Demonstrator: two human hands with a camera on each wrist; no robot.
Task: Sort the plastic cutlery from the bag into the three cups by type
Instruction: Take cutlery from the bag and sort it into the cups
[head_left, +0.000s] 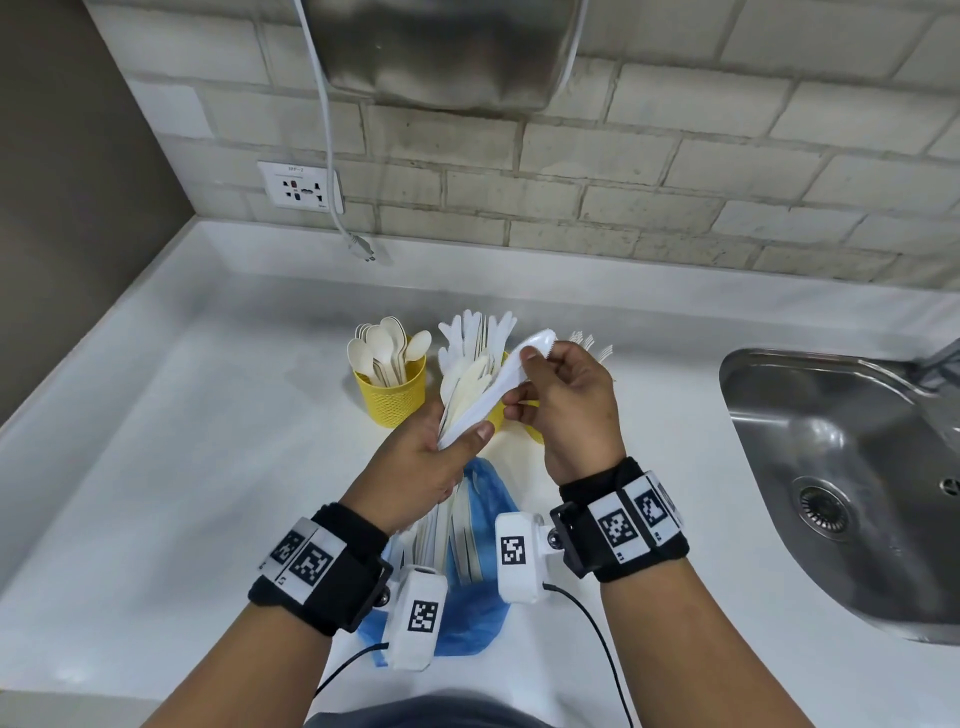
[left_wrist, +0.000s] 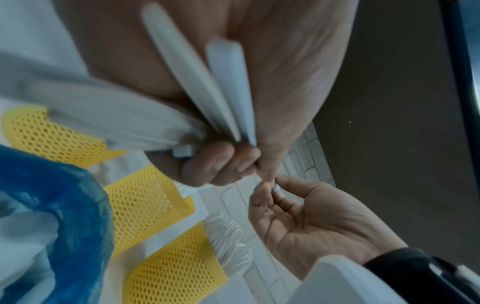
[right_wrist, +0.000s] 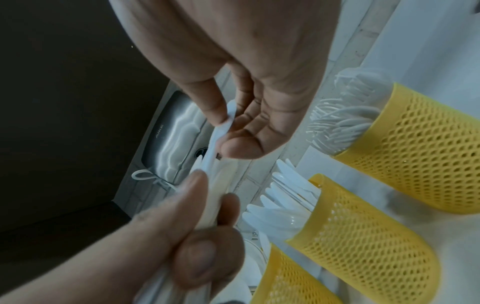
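Observation:
My left hand (head_left: 457, 441) grips a bundle of white and cream plastic cutlery (head_left: 467, 395), whose handles run down into the blue bag (head_left: 478, 597). My right hand (head_left: 530, 374) pinches the serrated blade end of a white knife (head_left: 519, 364) at the top of that bundle; the pinch shows in the right wrist view (right_wrist: 226, 127). Behind the hands stand three yellow mesh cups: the left one (head_left: 392, 395) holds spoons, the middle one (right_wrist: 363, 246) holds knives, the right one (right_wrist: 428, 154) holds forks (head_left: 592, 343). My hands hide most of the middle and right cups in the head view.
A steel sink (head_left: 831, 467) is set into the white counter (head_left: 182, 441) on the right. On the tiled back wall hang a metal dryer (head_left: 441, 52), a loose white cable (head_left: 332, 171) and a socket (head_left: 298, 187). A dark wall closes the left side.

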